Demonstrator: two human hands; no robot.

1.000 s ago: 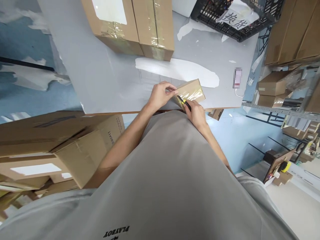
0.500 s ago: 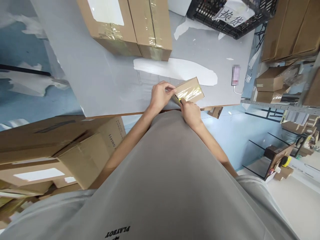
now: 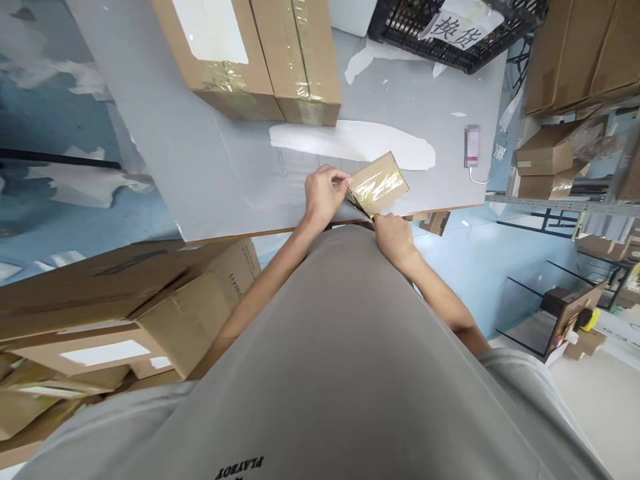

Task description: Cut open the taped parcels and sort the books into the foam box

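from my distant seat, i see my right hand [image 3: 393, 238] closed around a cutter [image 3: 369, 215], beside the small taped box [image 3: 379, 183] near the grey table's [image 3: 225, 177] front edge. my left hand [image 3: 323, 195] touches its corner; whether it grips, i cannot tell.

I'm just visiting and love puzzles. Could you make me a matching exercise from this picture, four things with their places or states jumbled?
Things:
1. small box
2. cutter
3. black crate
4. left hand

Places or states:
A. bears a white sheet with handwritten characters
B. fingertips at the small box's edge
C. in the right hand
D. shiny tape on its top

Right pairs: 1-D; 2-C; 3-A; 4-B.
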